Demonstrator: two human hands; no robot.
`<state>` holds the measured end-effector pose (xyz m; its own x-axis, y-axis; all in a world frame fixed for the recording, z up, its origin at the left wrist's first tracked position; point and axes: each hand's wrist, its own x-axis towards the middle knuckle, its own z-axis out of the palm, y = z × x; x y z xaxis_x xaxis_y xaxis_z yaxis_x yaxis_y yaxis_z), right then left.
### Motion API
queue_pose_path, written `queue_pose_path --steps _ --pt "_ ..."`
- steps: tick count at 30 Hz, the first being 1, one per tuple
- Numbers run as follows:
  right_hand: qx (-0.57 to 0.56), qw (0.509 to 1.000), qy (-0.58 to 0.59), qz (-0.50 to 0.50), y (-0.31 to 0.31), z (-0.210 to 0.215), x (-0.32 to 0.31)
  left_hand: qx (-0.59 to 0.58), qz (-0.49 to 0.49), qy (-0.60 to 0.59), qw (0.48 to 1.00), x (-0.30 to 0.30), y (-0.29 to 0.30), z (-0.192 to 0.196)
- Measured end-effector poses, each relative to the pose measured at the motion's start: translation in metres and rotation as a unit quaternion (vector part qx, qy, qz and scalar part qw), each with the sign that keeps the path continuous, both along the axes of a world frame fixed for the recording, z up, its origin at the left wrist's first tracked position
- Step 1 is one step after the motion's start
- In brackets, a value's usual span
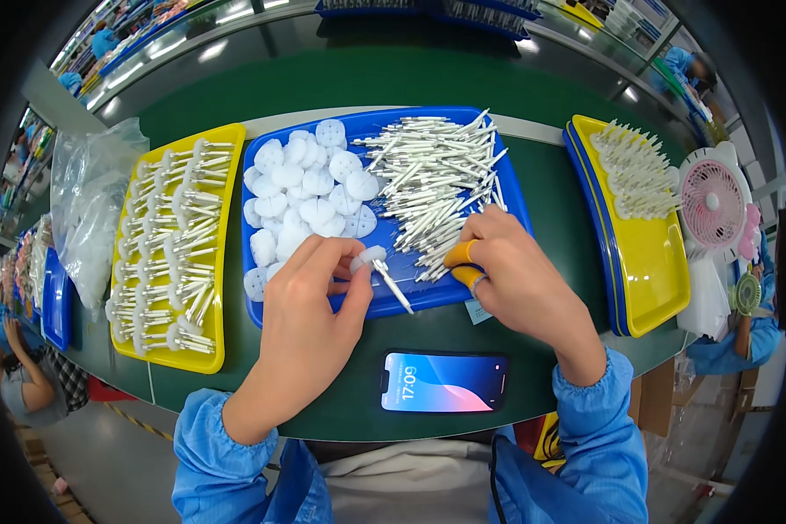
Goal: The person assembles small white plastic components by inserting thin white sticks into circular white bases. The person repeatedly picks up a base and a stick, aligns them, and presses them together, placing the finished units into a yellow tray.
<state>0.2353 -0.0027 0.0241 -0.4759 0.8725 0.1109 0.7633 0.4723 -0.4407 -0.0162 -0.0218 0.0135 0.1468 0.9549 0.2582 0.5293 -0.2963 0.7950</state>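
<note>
My left hand (314, 301) pinches a small white plastic disc (371, 257) between thumb and fingers. A thin white stick (395, 288) runs out from that disc toward the lower right. My right hand (508, 262), with yellow covers on two fingertips, is curled at the near edge of a heap of white sticks (437, 175). What its fingers hold, if anything, cannot be made out. The heap fills the right of a blue tray (402, 304); loose white round discs (310, 188) with slits and holes fill its left.
Yellow trays with discs on sticks stand at left (231, 236) and right (651, 288). A lit phone (444, 382) lies near the table's front edge. A pink-and-white fan (714, 199) is at far right, a clear plastic bag (92, 210) at far left. Other people work beyond.
</note>
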Motion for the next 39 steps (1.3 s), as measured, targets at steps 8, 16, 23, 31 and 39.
queue_pose_path --steps 8,16,23,31,39 --pt "0.037 0.998 -0.054 0.027 0.003 0.000 -0.002 -0.055 -0.026 -0.068 0.996 -0.002 0.000 0.002" --pt "-0.041 0.983 0.180 0.002 -0.023 0.017 -0.019 -0.045 -0.043 -0.041 0.997 -0.001 -0.002 0.004" --pt "-0.030 0.983 0.170 0.063 -0.030 0.010 -0.028 -0.036 -0.070 -0.054 0.995 0.003 -0.004 0.002" --pt "0.000 0.988 0.148 0.034 -0.024 0.004 -0.026 -0.032 -0.038 -0.052 0.997 0.005 -0.005 -0.001" --pt "0.027 0.984 0.174 0.031 -0.029 -0.003 -0.042 0.004 -0.053 -0.030 0.998 0.006 -0.005 -0.002"
